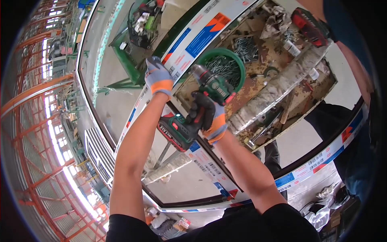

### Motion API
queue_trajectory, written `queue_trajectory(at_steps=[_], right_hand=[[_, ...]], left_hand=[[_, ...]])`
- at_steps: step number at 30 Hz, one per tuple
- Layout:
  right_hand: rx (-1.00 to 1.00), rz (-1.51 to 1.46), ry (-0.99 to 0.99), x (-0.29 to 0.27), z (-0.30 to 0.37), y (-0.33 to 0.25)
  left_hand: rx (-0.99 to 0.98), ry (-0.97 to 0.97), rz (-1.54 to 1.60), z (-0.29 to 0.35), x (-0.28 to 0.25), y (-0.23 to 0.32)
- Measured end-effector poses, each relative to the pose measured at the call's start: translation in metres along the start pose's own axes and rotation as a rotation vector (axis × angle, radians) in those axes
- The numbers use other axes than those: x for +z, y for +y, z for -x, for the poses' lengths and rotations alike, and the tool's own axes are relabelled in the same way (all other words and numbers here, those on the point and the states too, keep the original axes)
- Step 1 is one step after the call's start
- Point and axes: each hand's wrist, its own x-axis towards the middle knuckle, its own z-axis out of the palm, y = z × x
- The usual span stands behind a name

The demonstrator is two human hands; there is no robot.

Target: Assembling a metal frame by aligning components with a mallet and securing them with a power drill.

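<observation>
My left hand [159,78], in a grey and orange work glove, is closed on the edge of a white frame bar [183,56] covered with printed protective film. In my right hand [210,115], gloved with dark fingers, is the grip of a green and black cordless drill [219,89]. Its chuck points up and left toward the bar, and its battery sits below my wrist at the lower left. The bit's tip cannot be made out. Beyond the drill stands a green bucket [243,72] filled with long screws [221,67].
A rusty work surface [258,94] seen through the frame carries a carton of screws [245,48], rags [277,22] and loose tools. At the upper right, another person's arm [354,64] is beside a red and black power tool [310,26]. A green stand [127,64] is left.
</observation>
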Motion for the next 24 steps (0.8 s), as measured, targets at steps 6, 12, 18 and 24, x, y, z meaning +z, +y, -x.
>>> queue_trajectory(at_steps=[6,12,18,24], right_hand=[[-0.038,0.096,-0.106,-0.014,-0.014,0.001],[0.058,-0.033,-0.121,-0.012,-0.01,-0.007],[-0.112,0.073,-0.119,-0.021,0.008,-0.012],[-0.029,0.203,-0.083,-0.041,0.07,-0.034]], left_hand=[[-0.09,-0.09,0.007,-0.011,0.002,-0.004],[-0.06,-0.079,-0.029,-0.005,-0.005,0.006],[-0.021,-0.021,-0.115,-0.006,0.009,-0.004],[-0.065,0.11,-0.083,-0.009,0.0,-0.029]])
